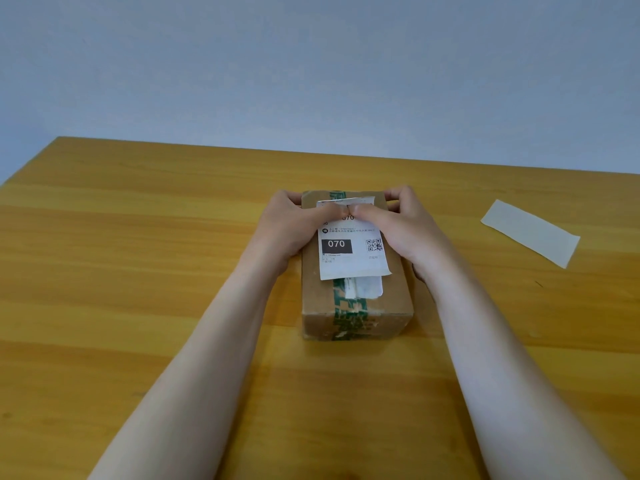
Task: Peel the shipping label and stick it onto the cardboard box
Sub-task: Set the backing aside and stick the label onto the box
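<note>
Cardboard box (356, 306) on table (156, 271); hands (294, 230) (401, 226) grip far edge, thumbs pressing label (349, 263).

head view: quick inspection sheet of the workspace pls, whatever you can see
surface: wooden table, yellow-brown grain
job's things: box stands mid-table with green tape running over it; label lies on its top, print up, its near edge over an older white sticker
clutter: backing strip flat on the table to the right, apart from the box
hands: left hand and right hand hold the box's far end, fingers curled over the edge, thumbs meeting on the label's far part
cables: nothing seen
surroundings: plain pale wall behind the table
</note>
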{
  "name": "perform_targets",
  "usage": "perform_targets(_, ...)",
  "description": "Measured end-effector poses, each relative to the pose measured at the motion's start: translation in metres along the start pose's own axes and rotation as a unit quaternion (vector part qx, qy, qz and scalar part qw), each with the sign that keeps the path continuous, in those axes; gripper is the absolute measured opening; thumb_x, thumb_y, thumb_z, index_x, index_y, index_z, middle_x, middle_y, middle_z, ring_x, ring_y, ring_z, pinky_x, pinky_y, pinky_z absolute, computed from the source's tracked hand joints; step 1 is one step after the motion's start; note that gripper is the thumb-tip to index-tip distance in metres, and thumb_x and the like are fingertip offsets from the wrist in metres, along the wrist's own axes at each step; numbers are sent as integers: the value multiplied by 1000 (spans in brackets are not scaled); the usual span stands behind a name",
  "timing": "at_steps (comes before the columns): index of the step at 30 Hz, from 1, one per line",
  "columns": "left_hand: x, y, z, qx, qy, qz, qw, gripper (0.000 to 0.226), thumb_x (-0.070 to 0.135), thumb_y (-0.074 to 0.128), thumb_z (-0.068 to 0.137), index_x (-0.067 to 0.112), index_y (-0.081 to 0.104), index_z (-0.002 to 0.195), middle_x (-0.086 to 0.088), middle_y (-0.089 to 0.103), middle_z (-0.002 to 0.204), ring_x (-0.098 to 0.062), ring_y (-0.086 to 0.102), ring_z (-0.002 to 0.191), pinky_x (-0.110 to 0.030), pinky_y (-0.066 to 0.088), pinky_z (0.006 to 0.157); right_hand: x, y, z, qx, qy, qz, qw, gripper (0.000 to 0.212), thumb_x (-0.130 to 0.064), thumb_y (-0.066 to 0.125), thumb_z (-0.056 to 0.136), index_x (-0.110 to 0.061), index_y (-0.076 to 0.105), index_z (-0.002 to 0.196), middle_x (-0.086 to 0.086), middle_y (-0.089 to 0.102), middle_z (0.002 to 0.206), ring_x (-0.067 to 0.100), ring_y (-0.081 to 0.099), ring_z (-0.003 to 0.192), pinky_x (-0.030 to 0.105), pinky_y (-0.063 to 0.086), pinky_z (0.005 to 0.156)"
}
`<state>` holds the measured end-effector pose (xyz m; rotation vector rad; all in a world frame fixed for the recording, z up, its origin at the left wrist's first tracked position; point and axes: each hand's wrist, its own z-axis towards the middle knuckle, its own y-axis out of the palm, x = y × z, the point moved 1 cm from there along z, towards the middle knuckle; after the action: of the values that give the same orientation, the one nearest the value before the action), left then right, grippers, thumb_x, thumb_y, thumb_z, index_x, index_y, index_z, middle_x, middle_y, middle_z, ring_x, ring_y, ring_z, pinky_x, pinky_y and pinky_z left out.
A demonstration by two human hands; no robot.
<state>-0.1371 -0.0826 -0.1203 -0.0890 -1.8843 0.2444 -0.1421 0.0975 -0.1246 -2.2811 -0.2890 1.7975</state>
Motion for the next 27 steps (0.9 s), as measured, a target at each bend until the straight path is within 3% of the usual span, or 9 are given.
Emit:
perform_targets(2, 1, 0, -2, 1, 3, 13, 1000, 41, 32, 91, 78, 20, 58, 99, -5, 79, 100, -15, 76, 76, -27, 55, 57, -2, 0, -2, 0, 0, -11, 1000, 55, -42, 81, 87, -22, 51, 128, -1, 67, 108, 13, 72, 86, 31, 52, 68)
perform_targets(6, 3, 1, -5, 9, 12, 33, 999, 36, 35, 89, 80, 20, 56, 86, -6, 78, 94, -21, 75, 78, -34, 55, 65, -5, 0, -5, 4, -2, -35, 999, 48, -45, 77, 89, -21, 51, 121, -4, 65, 101, 11, 69, 84, 31, 51, 66)
perform_targets(10, 2, 1, -4, 25, 13, 50, 998, 57, 55, 87, 65, 20, 51, 93, -10, 79, 104, -26, 77, 90, -43, 58, 73, -6, 3, -7, 13, -9, -77, 997, 47, -54, 71, 91, -19, 50, 115, -7, 60, 94, 11, 62, 82, 35, 47, 69)
perform_targets(12, 1, 2, -2, 28, 14, 52, 998, 57, 55, 86, 64, 21, 50, 91, -9, 78, 105, -26, 76, 93, -41, 54, 73, -6, 3, -7, 16, -9, -86, 996, 51, -57, 69, 90, -17, 50, 116, -7, 58, 92, 13, 60, 83, 37, 45, 71)
perform_targets(18, -1, 4, 1, 44, 26, 60, 997, 56, 57, 84, 64, 22, 45, 84, 1, 66, 81, -22, 63, 74, -38, 46, 68, -5, 4, -6, 27, -12, -115, 993, 46, -61, 65, 91, -21, 50, 106, -8, 56, 87, 13, 56, 78, 35, 40, 66)
perform_targets(21, -1, 5, 2, 49, 26, 66, 996, 55, 58, 82, 65, 22, 47, 85, 2, 69, 85, -22, 66, 78, -39, 49, 70, -5, 4, -5, 23, -20, -100, 995, 44, -61, 67, 91, -23, 53, 108, -9, 59, 93, 11, 58, 81, 33, 42, 67)
perform_targets(23, -2, 3, 4, 58, 25, 64, 996, 52, 60, 80, 67, 23, 55, 94, 2, 74, 97, -22, 73, 90, -44, 58, 81, -7, 1, -6, 7, -16, -53, 998, 41, -58, 67, 93, -25, 60, 116, -7, 66, 104, 10, 65, 88, 31, 45, 68)
perform_targets(25, -1, -2, 6, 83, 31, 57, 994, 46, 57, 78, 79, 25, 61, 106, 3, 73, 103, -22, 73, 98, -49, 60, 92, -10, -2, -6, -18, -13, -6, 1000, 49, -58, 71, 91, -29, 63, 130, -6, 70, 118, 14, 70, 103, 35, 54, 81)
perform_targets(27, 3, -8, 5, 99, 48, 45, 993, 40, 51, 76, 87, 24, 63, 114, 4, 72, 105, -20, 73, 100, -50, 59, 94, -10, -7, -4, -54, -15, 8, 998, 70, -59, 79, 80, -32, 59, 142, -6, 71, 126, 18, 72, 112, 45, 56, 100)
